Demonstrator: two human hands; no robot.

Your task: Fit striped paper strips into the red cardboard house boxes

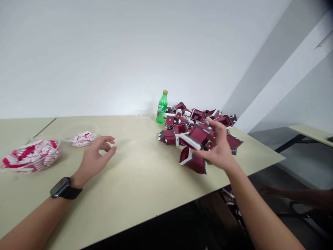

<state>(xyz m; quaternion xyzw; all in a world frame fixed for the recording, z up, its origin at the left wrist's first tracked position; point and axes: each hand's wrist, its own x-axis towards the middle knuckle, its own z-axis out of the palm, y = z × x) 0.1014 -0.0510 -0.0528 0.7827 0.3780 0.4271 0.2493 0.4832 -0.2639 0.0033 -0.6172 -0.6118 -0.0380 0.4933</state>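
My left hand [100, 152] rests open on the beige tabletop [135, 173] and holds nothing, with a black smartwatch [65, 188] on its wrist. The nearest thing to it is a clear plastic bowl [80, 136] of red-and-white printed paper pieces. My right hand [217, 146] is over a heap of maroon-and-white folded cardboard boxes [197, 133], gripping a white-edged maroon box [194, 138] between its fingers. Another box [192, 160] lies open just below that hand, at the heap's near edge.
A green soda bottle [162, 107] with a yellow cap stands behind the heap. A larger pile of red-and-white paper [31, 156] lies at far left. Another person's forearm [293, 195] reaches in low at right, beyond the table's edge, near more boxes [230, 205] below.
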